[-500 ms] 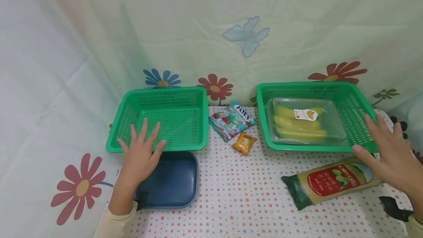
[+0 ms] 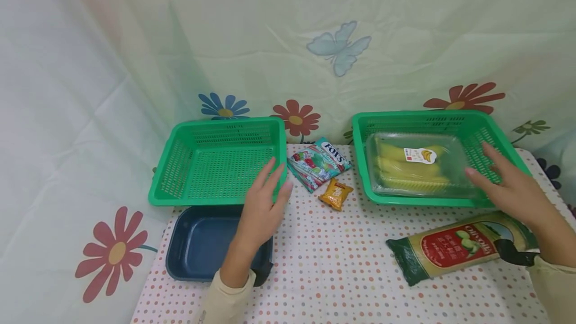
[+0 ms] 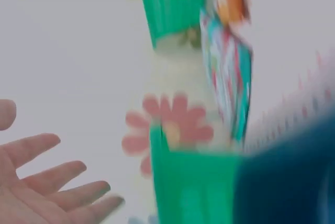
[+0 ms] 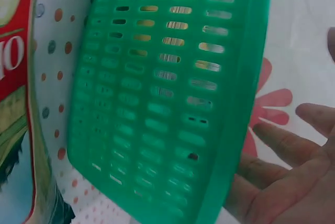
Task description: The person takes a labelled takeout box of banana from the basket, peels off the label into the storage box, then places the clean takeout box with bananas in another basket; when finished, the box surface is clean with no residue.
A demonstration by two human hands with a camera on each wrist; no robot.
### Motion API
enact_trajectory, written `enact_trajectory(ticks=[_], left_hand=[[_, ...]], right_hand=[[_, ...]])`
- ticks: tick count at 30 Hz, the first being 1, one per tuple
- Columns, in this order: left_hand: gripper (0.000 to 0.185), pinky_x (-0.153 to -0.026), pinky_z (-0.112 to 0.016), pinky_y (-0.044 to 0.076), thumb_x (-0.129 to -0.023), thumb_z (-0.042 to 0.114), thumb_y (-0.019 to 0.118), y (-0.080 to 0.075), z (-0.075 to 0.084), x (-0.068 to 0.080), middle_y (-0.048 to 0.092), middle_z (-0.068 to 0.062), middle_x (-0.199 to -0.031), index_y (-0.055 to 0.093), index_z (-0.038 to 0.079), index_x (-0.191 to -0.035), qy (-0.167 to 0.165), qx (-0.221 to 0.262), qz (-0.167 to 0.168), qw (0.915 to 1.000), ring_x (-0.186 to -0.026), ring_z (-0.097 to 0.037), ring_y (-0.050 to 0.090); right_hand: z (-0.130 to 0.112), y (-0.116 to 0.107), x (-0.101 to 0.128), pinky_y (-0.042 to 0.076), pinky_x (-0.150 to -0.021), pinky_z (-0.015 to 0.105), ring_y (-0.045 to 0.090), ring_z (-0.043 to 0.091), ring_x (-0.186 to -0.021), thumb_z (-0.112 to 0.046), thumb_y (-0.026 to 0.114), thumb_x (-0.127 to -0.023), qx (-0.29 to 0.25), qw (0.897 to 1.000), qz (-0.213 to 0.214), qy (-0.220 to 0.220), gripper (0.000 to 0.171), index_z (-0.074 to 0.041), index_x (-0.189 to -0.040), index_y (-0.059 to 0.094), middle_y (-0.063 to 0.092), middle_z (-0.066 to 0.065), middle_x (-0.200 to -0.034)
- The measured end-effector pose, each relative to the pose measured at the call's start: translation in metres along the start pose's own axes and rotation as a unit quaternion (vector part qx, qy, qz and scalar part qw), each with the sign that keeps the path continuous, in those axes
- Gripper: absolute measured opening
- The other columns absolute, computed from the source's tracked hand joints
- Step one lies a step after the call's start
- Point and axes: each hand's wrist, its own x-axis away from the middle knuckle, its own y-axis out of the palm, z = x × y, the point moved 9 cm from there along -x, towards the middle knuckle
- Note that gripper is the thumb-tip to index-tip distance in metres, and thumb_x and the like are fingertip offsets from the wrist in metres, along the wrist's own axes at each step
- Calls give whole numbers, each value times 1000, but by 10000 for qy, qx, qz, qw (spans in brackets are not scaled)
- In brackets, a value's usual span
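My left hand [image 2: 263,214] hovers with straight fingers over the right edge of the dark blue tray [image 2: 204,244], its fingertips overlapping the front right corner of the left green basket [image 2: 225,201]. It holds nothing. To its right lie a teal FOX'S candy bag [image 2: 320,164] and a small orange packet [image 2: 335,194]. My right hand [image 2: 517,189], fingers extended, is at the right end of the other green basket [image 2: 432,202]. A clear box of bananas [image 2: 409,164] sits inside that basket. Below the right hand lies a gold and red Olivoilà pack [image 2: 454,246].
A dotted cloth [image 2: 333,274] covers the table. Behind the baskets hangs a pale curtain [image 2: 270,39] printed with flowers and a butterfly, and it continues along the left side.
My left hand has moved right, from over the left basket's front to its right corner. The right hand has shifted left, closer to the banana box. The baskets and packets stay in place.
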Motion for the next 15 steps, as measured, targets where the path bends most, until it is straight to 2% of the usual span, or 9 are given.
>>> enact_trajectory(ticks=[3,6,11,15], left_hand=[[52,-112,-49,47,-108,40,49,22,9,-5,40,-7,-162,51,12,-151,-202,847,-107,9961,-150,-26,39],[48,-104,-41,54,-108,37,51,44,16,-9,44,-5,-160,53,14,-150,-451,1525,-334,9867,-145,-23,46],[45,-107,-43,52,-108,40,49,76,25,-17,47,-3,-157,55,20,-148,-754,1852,-701,9773,-137,-23,56],[45,-113,-45,47,-108,40,49,100,26,-25,47,-4,-157,55,21,-148,-926,2003,-813,9719,-136,-21,57]], right_hand=[[8,3,-6,30,-89,86,25,72,-133,-42,47,-107,-79,9996,-175,201,85,-11,-164,-9,2,35,-165],[13,7,-11,32,-89,84,28,72,-131,-46,46,-107,-240,9984,-353,373,86,-11,-164,-8,3,37,-164],[16,9,-16,28,-94,84,25,72,-132,-48,44,-107,-294,9972,-440,533,85,-6,-163,-4,13,42,-160],[17,9,-19,26,-95,84,20,72,-134,-47,43,-107,-244,9974,-383,565,83,-3,-163,0,18,44,-156]])
